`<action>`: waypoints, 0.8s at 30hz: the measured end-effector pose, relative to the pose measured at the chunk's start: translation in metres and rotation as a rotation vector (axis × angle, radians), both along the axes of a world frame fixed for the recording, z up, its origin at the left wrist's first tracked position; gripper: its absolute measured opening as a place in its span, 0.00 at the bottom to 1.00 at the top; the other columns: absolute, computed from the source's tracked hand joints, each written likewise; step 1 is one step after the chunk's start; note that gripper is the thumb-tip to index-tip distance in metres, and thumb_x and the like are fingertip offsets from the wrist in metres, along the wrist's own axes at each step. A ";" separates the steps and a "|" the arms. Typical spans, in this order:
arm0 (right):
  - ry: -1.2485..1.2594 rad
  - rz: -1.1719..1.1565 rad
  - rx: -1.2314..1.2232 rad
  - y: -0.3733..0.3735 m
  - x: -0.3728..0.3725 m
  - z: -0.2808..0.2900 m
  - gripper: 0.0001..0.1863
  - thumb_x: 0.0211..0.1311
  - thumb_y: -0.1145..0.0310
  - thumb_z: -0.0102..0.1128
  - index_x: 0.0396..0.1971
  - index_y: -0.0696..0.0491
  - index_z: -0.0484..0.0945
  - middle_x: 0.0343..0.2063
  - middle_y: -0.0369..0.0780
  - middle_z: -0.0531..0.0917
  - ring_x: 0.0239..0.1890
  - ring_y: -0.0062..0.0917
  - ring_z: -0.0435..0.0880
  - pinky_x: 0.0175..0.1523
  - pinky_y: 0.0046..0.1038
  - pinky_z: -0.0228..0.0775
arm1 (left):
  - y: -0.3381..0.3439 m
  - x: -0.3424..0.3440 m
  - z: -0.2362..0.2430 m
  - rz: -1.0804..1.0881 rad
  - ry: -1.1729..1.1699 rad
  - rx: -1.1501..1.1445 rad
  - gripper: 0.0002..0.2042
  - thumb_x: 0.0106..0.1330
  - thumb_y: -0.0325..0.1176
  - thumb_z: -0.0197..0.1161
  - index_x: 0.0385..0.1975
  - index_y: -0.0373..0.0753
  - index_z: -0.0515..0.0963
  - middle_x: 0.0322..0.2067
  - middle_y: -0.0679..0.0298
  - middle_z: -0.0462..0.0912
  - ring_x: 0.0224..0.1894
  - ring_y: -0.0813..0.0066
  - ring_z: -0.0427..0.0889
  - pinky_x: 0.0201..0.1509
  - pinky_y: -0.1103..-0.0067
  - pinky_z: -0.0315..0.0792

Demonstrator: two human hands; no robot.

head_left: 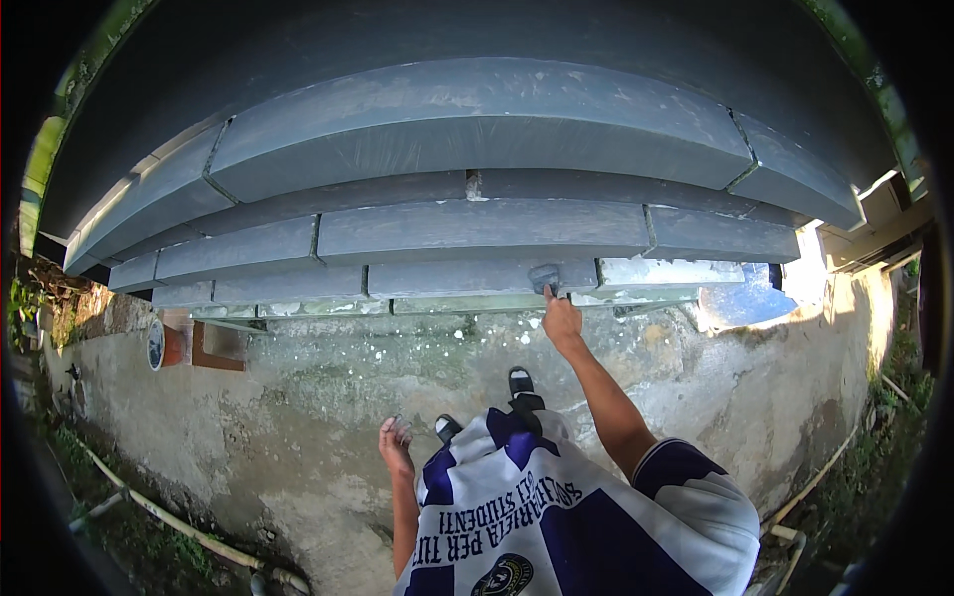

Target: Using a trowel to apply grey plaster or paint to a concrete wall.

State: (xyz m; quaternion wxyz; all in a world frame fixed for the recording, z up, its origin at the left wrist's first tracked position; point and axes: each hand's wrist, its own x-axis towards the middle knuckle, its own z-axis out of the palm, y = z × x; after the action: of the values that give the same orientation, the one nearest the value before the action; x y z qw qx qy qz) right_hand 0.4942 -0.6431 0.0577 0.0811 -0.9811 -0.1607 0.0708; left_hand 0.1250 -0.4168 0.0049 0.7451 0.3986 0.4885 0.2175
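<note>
My right hand point(562, 319) is stretched forward and closed on a small flat grey scraper point(544, 277). Its blade lies against the front face of a low grey-coated ledge point(457, 279), right of the middle. The coating looks smeared and uneven there. My left hand point(395, 444) hangs low beside my body, away from the ledges, with its fingers curled in. Whitish marks show on those fingers, and whatever they may hold is too small to make out.
Longer grey ledges point(477, 144) overhang in tiers above, with gaps between their blocks. A bucket point(156, 344) stands at the left beside a brown frame-like piece point(217, 348). A pale blue sheet point(750, 303) lies at the right. White spatters dot the concrete floor point(328, 437); pipes point(169, 517) edge it.
</note>
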 end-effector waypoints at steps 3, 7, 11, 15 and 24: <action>0.014 0.037 -0.024 -0.009 -0.022 -0.004 0.29 0.45 0.75 0.50 0.53 0.49 0.66 0.23 0.46 0.80 0.26 0.36 0.81 0.30 0.34 0.73 | -0.009 0.000 0.000 0.024 -0.004 -0.015 0.12 0.61 0.36 0.51 0.44 0.43 0.69 0.42 0.69 0.75 0.37 0.76 0.75 0.36 0.83 0.65; 0.022 0.035 -0.013 -0.015 -0.031 -0.007 0.30 0.44 0.75 0.52 0.53 0.49 0.66 0.23 0.47 0.79 0.25 0.37 0.81 0.30 0.35 0.73 | -0.021 0.007 0.002 0.049 0.002 -0.013 0.11 0.61 0.35 0.51 0.42 0.43 0.70 0.42 0.68 0.75 0.38 0.76 0.75 0.36 0.83 0.65; 0.034 -0.057 0.188 -0.013 -0.027 -0.005 0.26 0.46 0.74 0.51 0.50 0.48 0.69 0.22 0.48 0.79 0.26 0.40 0.79 0.32 0.39 0.72 | -0.030 0.013 0.004 0.039 0.012 -0.011 0.11 0.61 0.34 0.51 0.42 0.44 0.70 0.42 0.68 0.76 0.38 0.76 0.76 0.36 0.82 0.65; 0.006 -0.111 0.189 -0.011 -0.005 0.002 0.27 0.47 0.72 0.54 0.53 0.47 0.67 0.23 0.46 0.79 0.28 0.36 0.80 0.31 0.35 0.73 | -0.039 0.017 0.004 -0.001 0.033 -0.022 0.11 0.61 0.34 0.50 0.43 0.44 0.70 0.42 0.68 0.76 0.37 0.75 0.76 0.36 0.83 0.65; 0.024 -0.019 0.040 -0.006 0.003 -0.017 0.34 0.41 0.76 0.54 0.55 0.50 0.63 0.22 0.49 0.79 0.27 0.40 0.80 0.32 0.37 0.73 | -0.051 0.015 0.005 -0.085 0.054 -0.006 0.11 0.61 0.34 0.50 0.42 0.43 0.70 0.42 0.67 0.76 0.38 0.74 0.76 0.36 0.82 0.66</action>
State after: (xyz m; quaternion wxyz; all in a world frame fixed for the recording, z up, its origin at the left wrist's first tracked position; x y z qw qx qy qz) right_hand 0.4969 -0.6490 0.0409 0.1035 -0.9798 -0.1519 0.0786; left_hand 0.1402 -0.4676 0.0101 0.7415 0.4224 0.4916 0.1736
